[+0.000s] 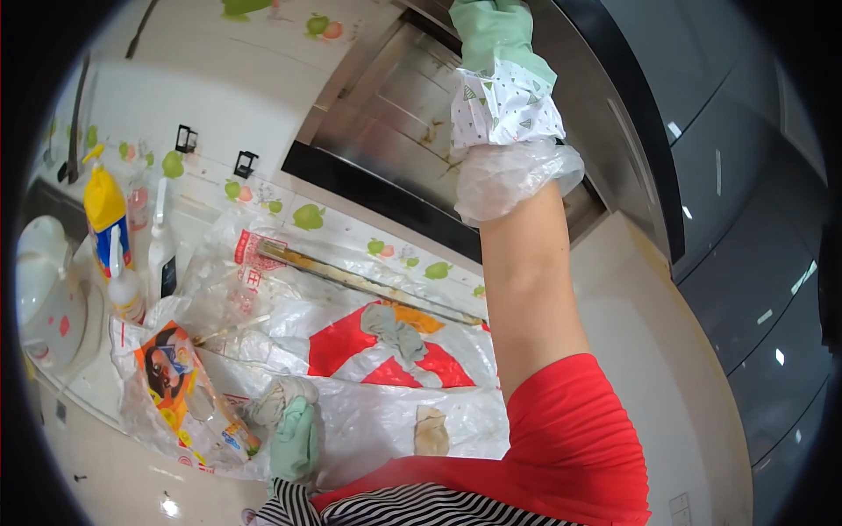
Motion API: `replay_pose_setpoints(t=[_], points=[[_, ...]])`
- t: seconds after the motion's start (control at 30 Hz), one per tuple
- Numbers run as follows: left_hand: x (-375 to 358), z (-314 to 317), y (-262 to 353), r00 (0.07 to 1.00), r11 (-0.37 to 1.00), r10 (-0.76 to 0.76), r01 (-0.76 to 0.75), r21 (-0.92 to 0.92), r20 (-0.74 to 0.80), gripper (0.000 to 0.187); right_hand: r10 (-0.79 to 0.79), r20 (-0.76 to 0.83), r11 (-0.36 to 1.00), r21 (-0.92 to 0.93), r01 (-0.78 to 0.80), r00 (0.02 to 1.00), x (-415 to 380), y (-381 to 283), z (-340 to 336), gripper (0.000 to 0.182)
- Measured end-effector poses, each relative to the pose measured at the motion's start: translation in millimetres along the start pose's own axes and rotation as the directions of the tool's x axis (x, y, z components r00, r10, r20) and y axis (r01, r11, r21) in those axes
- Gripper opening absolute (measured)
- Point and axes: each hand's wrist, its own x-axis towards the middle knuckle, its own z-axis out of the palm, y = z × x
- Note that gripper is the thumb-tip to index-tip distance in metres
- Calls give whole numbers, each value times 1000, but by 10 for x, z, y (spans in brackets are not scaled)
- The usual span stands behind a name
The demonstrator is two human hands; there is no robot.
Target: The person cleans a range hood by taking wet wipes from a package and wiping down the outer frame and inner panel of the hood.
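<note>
My right hand (494, 31), in a pale green rubber glove with a patterned cuff (509, 103) and a clear plastic sleeve, reaches up to the range hood (386, 114). The top edge of the view cuts off its fingers, so what it touches is hidden. Low on the left, my left hand (294, 443), also in a green glove, is closed around a greyish rag (279, 401) over the plastic-covered counter. Brown grease stains mark the hood's metal inside.
Plastic sheeting (368, 421) covers the counter, bearing a long greasy strip (368, 282), a grey cloth (395, 331), a beige pad (431, 431) and a colourful packet (189, 386). Yellow-and-blue bottle (107, 206), white spray bottles (162, 245) and a white pot (53, 289) stand left.
</note>
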Motion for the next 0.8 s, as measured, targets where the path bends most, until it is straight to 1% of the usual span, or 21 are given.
replay_pose_setpoints(t=[0.1, 0.17, 0.2, 0.27, 0.3, 0.33, 0.37, 0.4, 0.43, 0.47, 0.5, 0.53, 0.6, 0.63, 0.67, 0.7, 0.73, 0.77, 0.8], points=[[-15, 39, -22, 999, 999, -27, 26, 37, 23, 40, -43, -16, 999, -11, 42, 999, 66, -335, -128, 14], [3, 64, -33, 997, 996, -60, 57, 69, 49, 41, -95, -36, 995, -1, 95, 995, 101, -850, -339, 14], [-5, 65, -35, 994, 994, -80, 74, 80, 69, 44, -137, -72, 991, -4, 137, 988, 39, -1181, -487, 14], [-17, 56, -9, 989, 989, -109, 98, 110, 96, 46, -329, -223, 943, -128, 307, 918, -379, -1532, -486, 17], [-11, 41, 10, 988, 986, -117, 104, 129, 98, 46, -209, -220, 978, -28, 208, 953, -481, -1998, -709, 19], [-1, 34, 29, 987, 983, -124, 109, 147, 99, 46, -87, -205, 992, 71, 104, 975, -519, -2651, -1062, 21], [-4, 34, 46, 985, 981, -145, 131, 145, 91, 45, 74, -146, 991, 119, -57, 986, -840, -2910, -1093, 22], [-13, 36, 61, 983, 978, -165, 152, 142, 84, 44, 232, -81, 963, 157, -218, 969, -1188, -3149, -1116, 23], [-18, 43, 70, 980, 975, -185, 174, 141, 76, 43, -9, -181, 998, 56, 20, 983, -1348, -3300, -1088, 25], [-12, 47, 74, 984, 976, -171, 161, 146, 57, 42, -256, -253, 967, -65, 248, 933, -1478, -3390, -1077, 26], [-3, 51, 73, 987, 977, -156, 148, 152, 41, 41, -282, -291, 958, -28, 286, 914, -1602, -3357, -1044, 22], [-1, 71, 62, 990, 978, -139, 133, 159, 28, 40, -308, -332, 944, 7, 329, 892, -1719, -3170, -925, 19], [-187, 208, -143, 983, 977, -181, 177, 118, 28, 40, -362, -412, 904, 64, 422, 836, -1830, -2698, -628, 16], [-259, 252, -231, 979, 975, -202, 198, 100, 31, 40, -296, -390, 925, 111, 364, 872, -1788, -2513, -548, 16], [-252, 242, -248, 984, 975, -169, 158, 153, 59, 40, -58, -213, 974, 203, 102, 975, -1687, -2639, -754, 22], [-230, 216, -252, 987, 971, -137, 117, 206, 83, 40, -7, -100, 999, 45, 12, 995, -1367, -2865, -914, 27], [-227, 216, -267, 989, 963, -106, 76, 257, 104, 40, 43, 15, 991, -131, -41, 999, -1051, -3094, -1076, 32], [-495, 320, -624, 963, 957, -228, 195, 216, 146, 39, 122, 78, 964, 226, -137, 989, -916, -2940, -1101, 29], [-549, 333, -627, 963, 955, -237, 207, 212, 127, 39, 106, -28, 973, 207, -98, 994, -1006, -2642, -855, 29]])
